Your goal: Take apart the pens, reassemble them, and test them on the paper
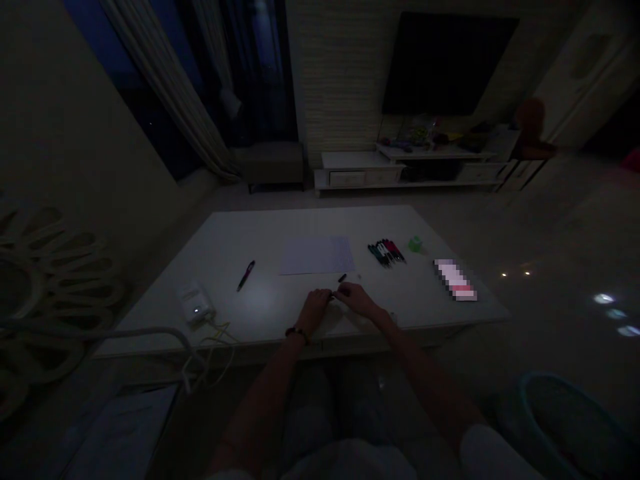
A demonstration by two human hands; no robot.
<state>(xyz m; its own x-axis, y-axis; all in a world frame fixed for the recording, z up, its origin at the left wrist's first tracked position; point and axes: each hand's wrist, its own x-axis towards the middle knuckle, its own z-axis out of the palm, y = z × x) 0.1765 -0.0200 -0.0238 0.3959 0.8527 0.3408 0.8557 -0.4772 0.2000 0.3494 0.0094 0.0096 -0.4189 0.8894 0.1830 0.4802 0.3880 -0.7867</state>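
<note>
Pinching a small dark piece (pixel 331 295) between left hand (pixel 315 305) and right hand (pixel 357 298), fingertips narrow on it; too dim for its exact shape. Looks partway, I'd judge: a loose dark bit (pixel 343 278) lies apart just beyond the right hand, row of pens (pixel 387 253) and lone pen (pixel 246 275) untouched. Held piece sits at the fingertips, over the near side of the white table (pixel 273 310), paper (pixel 317 255) beyond.

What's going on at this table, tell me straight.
A person's left hand and right hand meet near the front of the white table, fingers pinching a small item too dim to identify. A short dark piece lies just beyond them. Past that lies a paper sheet, with a lone pen to its left and a group of pens to its right.
</note>
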